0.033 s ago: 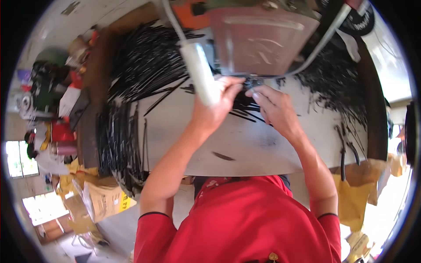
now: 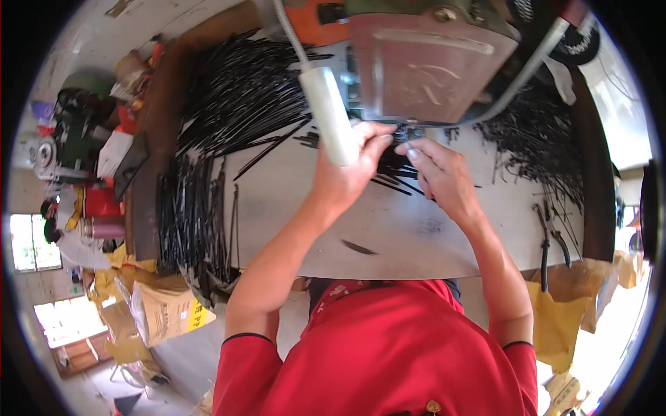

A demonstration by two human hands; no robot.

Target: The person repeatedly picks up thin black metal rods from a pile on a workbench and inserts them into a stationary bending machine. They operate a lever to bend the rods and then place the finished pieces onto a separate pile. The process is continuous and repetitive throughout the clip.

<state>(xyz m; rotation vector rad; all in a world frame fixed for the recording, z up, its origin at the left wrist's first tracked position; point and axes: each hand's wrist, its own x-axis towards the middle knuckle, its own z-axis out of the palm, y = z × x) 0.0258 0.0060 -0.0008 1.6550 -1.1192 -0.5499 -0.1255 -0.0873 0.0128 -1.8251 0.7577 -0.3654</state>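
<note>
Both my hands are at the lower edge of a machine with a dull pink cover [image 2: 430, 76]. My left hand [image 2: 354, 163] is closed in a pinch, thumb and forefinger together beside small dark metal parts under the cover. My right hand [image 2: 444, 173] is closed too, its fingertips pinched close to the left ones. What either hand grips is too small and hidden to make out. Below the fingertips, thin black strips [image 2: 394, 182] lie on the pale tabletop [image 2: 312, 243]. A white cylinder [image 2: 327, 114] on a bent stem hangs in front of part of my left hand.
Black strips form a large heap [image 2: 243, 97] at the far left, a bundle [image 2: 191, 215] at the near left and a tangle [image 2: 534, 139] at the right. Dark-handled pliers [image 2: 545, 249] lie by the right edge. A dark sliver [image 2: 359, 247] lies near the front.
The whole view has shifted slightly, so the scene sits a little further right. My hands stay pinched at the machine, with no clear change in their grip.
</note>
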